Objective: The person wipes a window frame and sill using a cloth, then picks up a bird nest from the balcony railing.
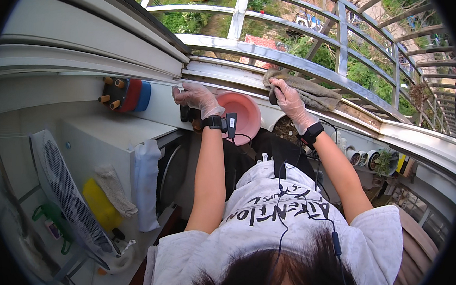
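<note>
Clear disposable gloves cover both my hands. My right hand (290,105) grips one end of a grey-brown cloth (311,90), which is bunched lengthwise along the window track (227,74). My left hand (200,98) hovers by the inner sill with loosely bent fingers and nothing visible in them. Just right of it sits a pink plastic basin (245,112), partly covered by my left wrist and its strapped device. Dark objects (187,113) show beneath the left hand, too hidden to name. A round pot of soil (286,127) stands below my right wrist.
White metal window bars (292,34) curve outside the opening, high above a yard. An upturned stool with stubby legs (121,94) rests at left. Small potted plants (374,161) line the right side. A white cabinet (98,131) and mesh-covered board (68,187) stand left. Cables hang across my shirt.
</note>
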A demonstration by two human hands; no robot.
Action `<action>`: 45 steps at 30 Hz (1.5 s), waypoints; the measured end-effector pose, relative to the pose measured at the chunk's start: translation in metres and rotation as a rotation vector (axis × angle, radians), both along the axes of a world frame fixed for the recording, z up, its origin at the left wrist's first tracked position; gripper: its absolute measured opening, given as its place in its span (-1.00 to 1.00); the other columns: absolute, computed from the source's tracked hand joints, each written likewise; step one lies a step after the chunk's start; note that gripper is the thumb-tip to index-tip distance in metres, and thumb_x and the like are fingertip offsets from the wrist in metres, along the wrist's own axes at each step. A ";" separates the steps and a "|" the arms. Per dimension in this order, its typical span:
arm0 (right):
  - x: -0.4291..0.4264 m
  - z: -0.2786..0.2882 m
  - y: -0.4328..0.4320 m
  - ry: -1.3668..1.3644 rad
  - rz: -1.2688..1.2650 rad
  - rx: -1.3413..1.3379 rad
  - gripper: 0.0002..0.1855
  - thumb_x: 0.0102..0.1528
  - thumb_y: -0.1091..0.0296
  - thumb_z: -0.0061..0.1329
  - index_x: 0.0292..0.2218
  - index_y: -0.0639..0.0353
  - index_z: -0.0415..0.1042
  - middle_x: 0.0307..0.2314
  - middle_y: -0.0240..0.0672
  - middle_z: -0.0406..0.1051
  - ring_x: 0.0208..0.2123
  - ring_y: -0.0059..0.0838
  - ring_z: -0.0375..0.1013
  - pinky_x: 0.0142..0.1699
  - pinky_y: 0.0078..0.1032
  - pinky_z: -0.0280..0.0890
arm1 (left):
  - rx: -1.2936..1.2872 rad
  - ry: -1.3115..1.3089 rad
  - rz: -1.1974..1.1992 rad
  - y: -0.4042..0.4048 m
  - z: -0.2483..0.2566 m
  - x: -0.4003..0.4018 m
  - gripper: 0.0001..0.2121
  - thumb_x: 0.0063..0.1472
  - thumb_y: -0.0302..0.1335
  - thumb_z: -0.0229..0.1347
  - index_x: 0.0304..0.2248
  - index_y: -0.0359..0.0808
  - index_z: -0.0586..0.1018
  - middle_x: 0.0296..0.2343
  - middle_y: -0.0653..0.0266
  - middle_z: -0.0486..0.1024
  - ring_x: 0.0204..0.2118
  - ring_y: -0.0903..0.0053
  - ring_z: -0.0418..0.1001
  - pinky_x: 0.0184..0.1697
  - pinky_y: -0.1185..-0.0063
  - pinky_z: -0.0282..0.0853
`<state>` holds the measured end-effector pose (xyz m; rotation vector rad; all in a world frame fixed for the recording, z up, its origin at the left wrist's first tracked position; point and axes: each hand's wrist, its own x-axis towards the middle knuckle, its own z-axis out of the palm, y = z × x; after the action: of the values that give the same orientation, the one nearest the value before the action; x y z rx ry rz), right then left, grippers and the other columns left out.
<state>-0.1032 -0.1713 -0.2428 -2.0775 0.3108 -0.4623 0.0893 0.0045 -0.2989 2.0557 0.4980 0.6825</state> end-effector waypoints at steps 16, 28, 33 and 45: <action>0.112 0.003 0.052 0.132 0.183 0.360 -0.79 0.08 0.46 -0.30 -0.19 0.15 0.20 -0.57 -0.06 0.31 -0.46 -0.09 0.36 -0.33 -0.38 0.24 | -1.143 0.618 0.277 -0.031 0.039 0.034 -0.37 0.17 -0.01 -0.49 0.03 -0.34 0.17 0.05 0.19 0.13 0.07 0.35 0.13 0.14 0.44 -0.04; 0.215 -0.020 0.070 0.306 0.539 0.169 -0.77 0.04 0.48 -0.27 -0.20 0.16 0.24 -0.42 -0.02 0.37 -0.35 -0.06 0.36 -0.25 -0.34 0.24 | -1.641 0.398 0.072 -0.030 0.037 0.029 -0.66 0.06 -0.27 -0.33 -0.34 -0.24 0.41 -0.30 0.22 0.40 -0.29 0.40 0.37 -0.20 0.54 0.29; 0.216 -0.019 0.071 0.285 0.603 0.246 -0.76 0.04 0.52 -0.30 -0.20 0.19 0.23 -0.43 -0.07 0.34 -0.36 -0.20 0.33 -0.21 -0.40 0.22 | -1.580 0.364 -0.019 -0.017 0.009 0.026 -0.69 0.11 -0.27 -0.28 -0.35 -0.28 0.41 -0.31 0.23 0.40 -0.31 0.46 0.37 -0.22 0.58 0.30; 0.210 -0.004 0.073 0.425 0.468 0.675 -0.73 0.00 0.50 -0.41 -0.25 0.09 0.27 -0.55 -0.48 0.20 -0.50 -0.69 0.15 -0.41 -0.71 0.12 | -1.480 0.155 -0.509 0.042 0.117 -0.050 -0.79 0.14 -0.30 -0.02 -0.53 -0.22 0.31 -0.59 0.45 0.19 -0.51 0.67 0.14 -0.37 0.69 0.06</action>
<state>0.1064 -0.0986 -0.2470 -1.4883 0.1791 0.3403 0.0396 0.0470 -0.1821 0.7319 0.3427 -0.2032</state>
